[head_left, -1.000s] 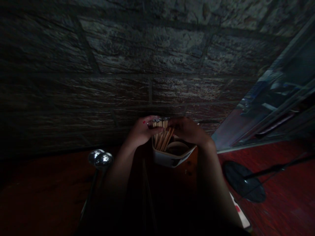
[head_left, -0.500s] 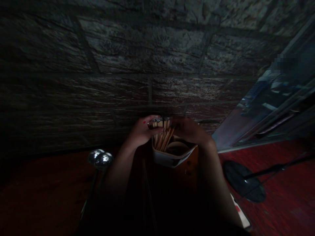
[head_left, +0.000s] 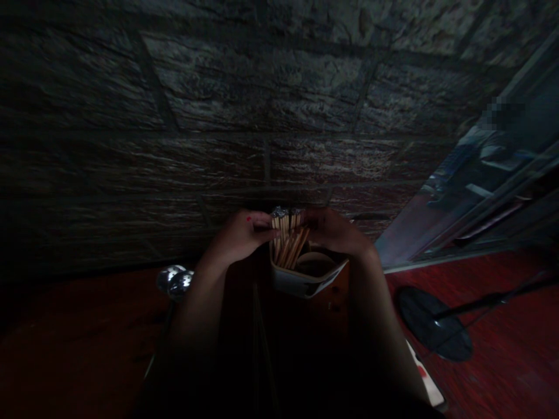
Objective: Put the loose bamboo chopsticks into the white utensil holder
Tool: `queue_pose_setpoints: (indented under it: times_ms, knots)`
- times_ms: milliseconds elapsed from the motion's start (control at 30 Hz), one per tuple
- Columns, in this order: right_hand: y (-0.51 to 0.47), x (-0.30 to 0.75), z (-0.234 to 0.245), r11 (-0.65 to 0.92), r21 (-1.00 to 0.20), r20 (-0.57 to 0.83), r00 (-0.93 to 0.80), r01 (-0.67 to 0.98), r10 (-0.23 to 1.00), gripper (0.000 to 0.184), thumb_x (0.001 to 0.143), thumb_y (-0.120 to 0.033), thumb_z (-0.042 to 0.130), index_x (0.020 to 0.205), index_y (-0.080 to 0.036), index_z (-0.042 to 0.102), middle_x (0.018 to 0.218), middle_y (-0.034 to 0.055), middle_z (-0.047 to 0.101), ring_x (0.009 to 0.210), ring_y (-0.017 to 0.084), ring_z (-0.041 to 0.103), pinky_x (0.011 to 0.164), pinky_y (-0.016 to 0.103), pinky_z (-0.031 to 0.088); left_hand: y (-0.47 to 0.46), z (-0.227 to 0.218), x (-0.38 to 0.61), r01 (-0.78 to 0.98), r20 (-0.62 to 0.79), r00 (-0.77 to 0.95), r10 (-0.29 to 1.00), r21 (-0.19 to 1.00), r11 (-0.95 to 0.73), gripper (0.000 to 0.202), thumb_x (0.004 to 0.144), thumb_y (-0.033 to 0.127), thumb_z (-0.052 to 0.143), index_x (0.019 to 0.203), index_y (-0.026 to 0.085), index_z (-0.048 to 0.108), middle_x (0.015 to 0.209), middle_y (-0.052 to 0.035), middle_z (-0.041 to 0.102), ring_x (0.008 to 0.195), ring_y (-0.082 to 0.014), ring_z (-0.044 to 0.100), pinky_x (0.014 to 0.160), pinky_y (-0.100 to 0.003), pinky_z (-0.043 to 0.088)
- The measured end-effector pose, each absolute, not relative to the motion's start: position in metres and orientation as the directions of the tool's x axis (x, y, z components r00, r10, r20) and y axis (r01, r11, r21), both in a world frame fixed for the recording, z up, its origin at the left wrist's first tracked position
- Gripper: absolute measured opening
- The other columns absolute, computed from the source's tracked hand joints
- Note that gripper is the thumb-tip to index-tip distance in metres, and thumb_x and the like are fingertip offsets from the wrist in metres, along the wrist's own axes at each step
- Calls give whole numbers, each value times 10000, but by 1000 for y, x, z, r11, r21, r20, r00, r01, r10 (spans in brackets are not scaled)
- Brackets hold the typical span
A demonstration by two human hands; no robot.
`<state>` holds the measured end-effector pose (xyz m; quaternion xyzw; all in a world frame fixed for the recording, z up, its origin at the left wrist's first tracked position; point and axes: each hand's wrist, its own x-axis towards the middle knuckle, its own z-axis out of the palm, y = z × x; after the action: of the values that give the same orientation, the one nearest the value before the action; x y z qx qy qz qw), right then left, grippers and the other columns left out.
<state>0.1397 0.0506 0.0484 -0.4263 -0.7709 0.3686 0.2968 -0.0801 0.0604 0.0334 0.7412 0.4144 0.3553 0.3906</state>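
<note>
A bundle of wooden chopsticks (head_left: 286,241) stands in the left part of a white, open-topped caddy (head_left: 293,284), close to the wall. Shiny, crinkled material (head_left: 279,212) shows at their upper ends; I cannot make out what it is. My left hand (head_left: 244,235) pinches the left edge of the bundle, its thumb in front and its fingers near the tops. Against the right side, my right hand (head_left: 329,230) closes on the chopsticks, its fingertips lost in shadow. A round compartment (head_left: 315,260) shows in the caddy right of the sticks.
Two perforated metal ladles (head_left: 180,285) lie beside my left forearm. A pair of long thin sticks (head_left: 258,326) lies on the dark tabletop. The stone-block wall (head_left: 262,105) rises behind. On the red floor (head_left: 510,337) to the right stands a round black base (head_left: 430,320) with a pole.
My left hand has drawn a little to the left, uncovering more of the chopstick tops. It now covers more of the ladles. My right hand has barely moved.
</note>
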Motion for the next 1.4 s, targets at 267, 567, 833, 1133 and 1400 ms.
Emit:
queue_pose_setpoints:
  times_ms: [267, 567, 833, 1133, 1400]
  knots:
    - [54, 138, 44, 273, -872, 72, -446, 406, 892, 225, 749, -348, 641, 820, -135, 642, 804, 47, 677, 661, 129, 583, 595, 235, 438, 57, 35, -82, 412, 215, 402, 890, 826, -385, 163, 798, 257, 628, 896, 187, 739, 902, -45, 764, 852, -224, 705, 748, -322, 529]
    - [56, 137, 41, 303, -878, 102, -474, 371, 875, 228, 742, -330, 651, 867, -139, 660, 821, 35, 680, 712, 139, 598, 639, 237, 453, 55, 36, -81, 407, 198, 416, 888, 833, -376, 219, 794, 286, 640, 960, 182, 739, 965, -66, 761, 890, -237, 699, 780, -340, 527]
    - [54, 139, 43, 301, -867, 80, -486, 397, 871, 256, 756, -334, 642, 904, -130, 679, 877, 48, 699, 775, 157, 630, 678, 252, 476, 55, 35, -81, 408, 198, 409, 891, 834, -372, 234, 818, 297, 610, 980, 174, 726, 990, -74, 755, 898, -235, 699, 779, -338, 524]
    - [49, 142, 50, 241, -862, 17, -450, 446, 893, 275, 733, -333, 640, 916, -132, 685, 860, 48, 709, 740, 158, 642, 648, 249, 482, 50, 40, -79, 445, 187, 384, 904, 821, -359, 164, 780, 300, 636, 830, 200, 755, 801, -26, 759, 791, -237, 690, 687, -313, 514]
    - [46, 145, 53, 295, -825, 60, -445, 481, 893, 259, 737, -300, 633, 923, -137, 710, 861, 49, 714, 717, 140, 631, 618, 231, 466, 49, 42, -80, 493, 190, 382, 904, 785, -374, 201, 782, 340, 621, 835, 202, 758, 733, -10, 744, 752, -226, 679, 649, -297, 505]
